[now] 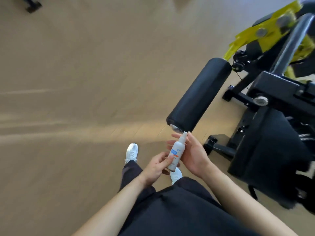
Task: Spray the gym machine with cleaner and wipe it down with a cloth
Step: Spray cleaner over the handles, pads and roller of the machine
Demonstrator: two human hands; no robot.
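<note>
small white plastic spray bottle (176,150) held between both hands, just below the near end of the black padded cylindrical roller (199,97) of the black-and-yellow steel gym machine (272,92). the bottle's lower body is pinched between thumb and curled fingers of the left hand (156,166); it is cradled against the nearly straight fingers of the right hand (192,154), whose thumb tip lies at the spray head. the step is judged to be preparation for spraying: the nozzle must next be aimed at the roller and pressed. no cloth is seen. a blue and orange label is borne; its writing is too blurred to be read.
</note>
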